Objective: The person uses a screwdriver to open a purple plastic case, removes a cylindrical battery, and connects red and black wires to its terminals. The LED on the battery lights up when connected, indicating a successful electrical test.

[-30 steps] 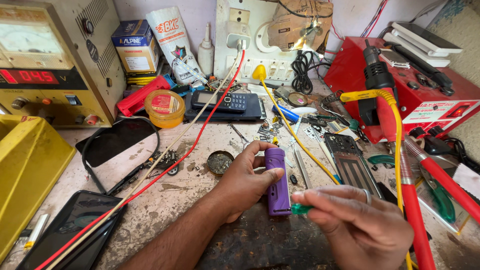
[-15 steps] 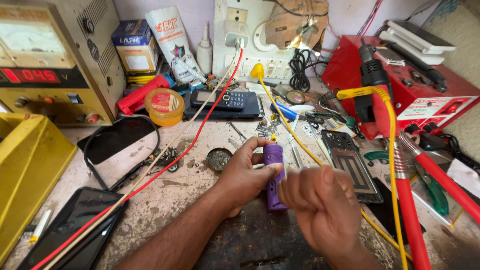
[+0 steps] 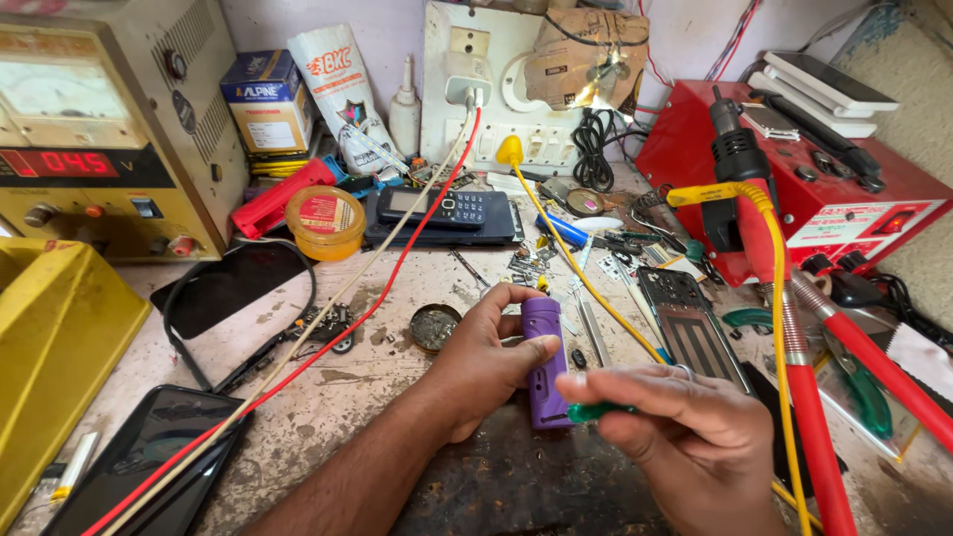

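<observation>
Item: purple case [image 3: 542, 359], small, oblong, stood upright on the table [image 3: 338, 397].

Holder: left hand [image 3: 483, 357]; fingers [image 3: 506, 298] curled round the case's left side and top, thumb across its front, pressed on it.

Tool: green-handled driver [image 3: 599, 410], pinched between thumb and fingers [image 3: 635, 382] of the right hand [image 3: 685, 447]; its tip pointed left, just beside the case's lower right edge. Contact could not be told.

Step judged: bringing the tool to the case while steadying it. The next move would call for a firm left-hand hold and a fine placing of the tip.

Nearby: round tin [image 3: 435, 326] just left of the left fingers; yellow wire [image 3: 586, 283] just beyond the right fingers.
</observation>
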